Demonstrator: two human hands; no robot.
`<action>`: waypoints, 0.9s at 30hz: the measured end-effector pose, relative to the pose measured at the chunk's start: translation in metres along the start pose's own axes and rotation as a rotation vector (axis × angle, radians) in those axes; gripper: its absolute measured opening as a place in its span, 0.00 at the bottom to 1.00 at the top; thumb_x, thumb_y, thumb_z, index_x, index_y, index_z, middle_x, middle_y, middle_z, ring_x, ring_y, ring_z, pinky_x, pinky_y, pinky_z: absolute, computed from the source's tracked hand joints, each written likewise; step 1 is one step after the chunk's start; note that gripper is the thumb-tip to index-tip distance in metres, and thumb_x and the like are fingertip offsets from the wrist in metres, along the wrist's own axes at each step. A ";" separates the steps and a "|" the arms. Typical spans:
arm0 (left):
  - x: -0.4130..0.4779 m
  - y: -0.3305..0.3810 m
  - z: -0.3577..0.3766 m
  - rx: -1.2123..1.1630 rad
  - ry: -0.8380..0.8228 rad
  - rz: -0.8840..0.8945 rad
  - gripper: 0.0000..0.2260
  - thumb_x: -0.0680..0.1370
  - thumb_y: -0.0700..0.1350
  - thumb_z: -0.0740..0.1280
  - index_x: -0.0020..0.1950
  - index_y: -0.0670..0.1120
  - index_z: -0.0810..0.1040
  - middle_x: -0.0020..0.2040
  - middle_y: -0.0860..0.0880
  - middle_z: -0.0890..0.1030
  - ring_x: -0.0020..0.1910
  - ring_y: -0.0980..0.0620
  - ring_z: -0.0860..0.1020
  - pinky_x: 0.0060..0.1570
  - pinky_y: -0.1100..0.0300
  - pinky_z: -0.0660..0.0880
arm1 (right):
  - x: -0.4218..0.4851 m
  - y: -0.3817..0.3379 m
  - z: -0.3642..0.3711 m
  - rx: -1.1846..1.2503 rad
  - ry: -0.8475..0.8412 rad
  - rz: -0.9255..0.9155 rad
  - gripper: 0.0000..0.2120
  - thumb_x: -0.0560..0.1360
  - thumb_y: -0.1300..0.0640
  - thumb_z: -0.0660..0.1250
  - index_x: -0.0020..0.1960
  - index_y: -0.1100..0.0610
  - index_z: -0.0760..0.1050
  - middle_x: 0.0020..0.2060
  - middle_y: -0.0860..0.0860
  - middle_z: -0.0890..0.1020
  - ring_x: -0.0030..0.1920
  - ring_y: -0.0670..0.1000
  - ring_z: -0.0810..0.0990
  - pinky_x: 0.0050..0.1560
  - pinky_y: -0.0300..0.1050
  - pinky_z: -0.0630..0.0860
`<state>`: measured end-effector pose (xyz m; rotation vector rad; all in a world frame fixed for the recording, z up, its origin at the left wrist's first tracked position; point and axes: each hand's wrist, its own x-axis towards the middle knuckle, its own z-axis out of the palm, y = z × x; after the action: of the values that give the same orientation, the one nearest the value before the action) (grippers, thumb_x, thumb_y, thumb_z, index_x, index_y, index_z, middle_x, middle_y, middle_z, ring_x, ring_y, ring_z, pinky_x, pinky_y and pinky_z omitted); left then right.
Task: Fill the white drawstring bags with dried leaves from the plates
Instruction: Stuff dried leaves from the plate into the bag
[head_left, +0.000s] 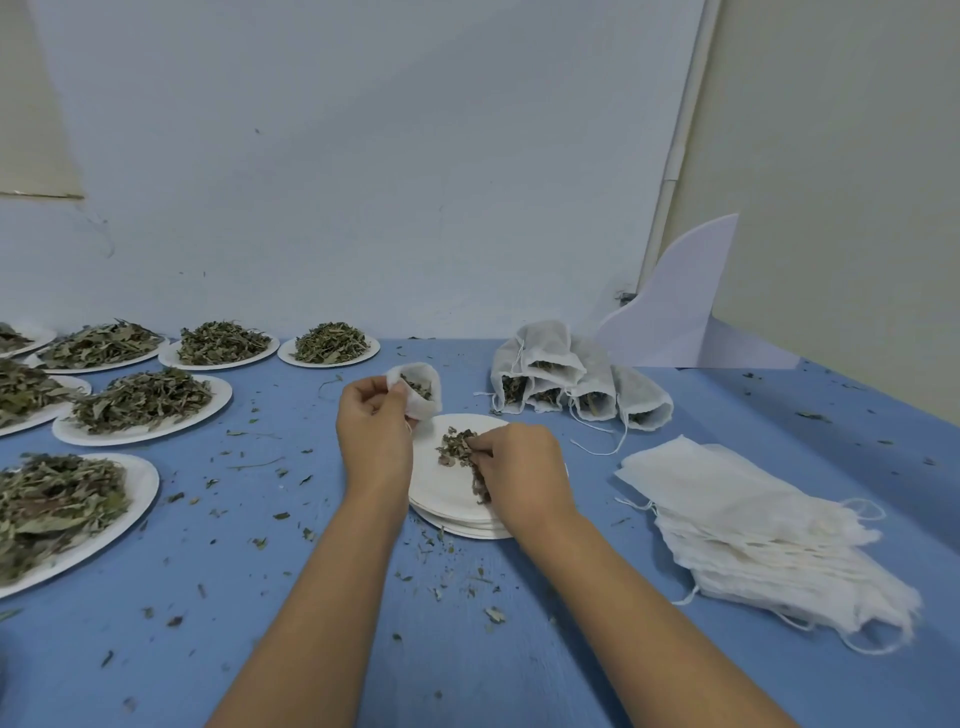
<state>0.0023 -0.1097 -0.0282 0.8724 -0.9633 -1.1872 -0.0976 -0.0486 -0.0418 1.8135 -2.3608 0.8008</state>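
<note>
My left hand (373, 430) holds a white drawstring bag (422, 391) by its rim, mouth open toward me, with dried leaves showing inside. It hovers just behind a stack of white plates (441, 493) in the middle of the blue table. On the top plate lies a small heap of dried leaves (453, 448). My right hand (522, 470) rests on that plate with its fingers curled round part of the heap.
Several plates piled with dried leaves (143, 400) cover the table's left side. A pile of filled bags (566, 379) lies at the back right, and a stack of flat empty bags (763, 535) at the right. Leaf crumbs are scattered over the table (260, 649).
</note>
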 end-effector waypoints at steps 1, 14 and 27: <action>-0.001 -0.001 0.000 0.018 -0.015 0.006 0.03 0.79 0.39 0.64 0.49 0.46 0.72 0.39 0.51 0.75 0.38 0.56 0.74 0.36 0.67 0.71 | 0.000 0.002 0.000 0.060 0.037 0.006 0.13 0.77 0.64 0.61 0.57 0.59 0.81 0.49 0.56 0.84 0.50 0.55 0.81 0.53 0.47 0.75; -0.011 -0.004 0.005 0.218 -0.153 0.082 0.02 0.79 0.40 0.64 0.50 0.46 0.75 0.46 0.47 0.78 0.42 0.52 0.76 0.38 0.66 0.72 | 0.008 0.017 -0.029 0.994 0.131 0.180 0.08 0.69 0.64 0.74 0.42 0.52 0.84 0.33 0.42 0.84 0.37 0.38 0.82 0.41 0.29 0.76; -0.020 -0.005 0.007 0.301 -0.482 0.139 0.08 0.75 0.34 0.64 0.44 0.47 0.77 0.37 0.51 0.76 0.35 0.60 0.73 0.35 0.71 0.71 | 0.011 0.010 -0.021 0.795 0.228 0.240 0.06 0.70 0.62 0.73 0.47 0.56 0.85 0.37 0.46 0.85 0.32 0.34 0.79 0.36 0.27 0.73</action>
<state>-0.0076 -0.0907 -0.0332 0.7476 -1.6007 -1.1725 -0.1160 -0.0479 -0.0234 1.4853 -2.2932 2.0801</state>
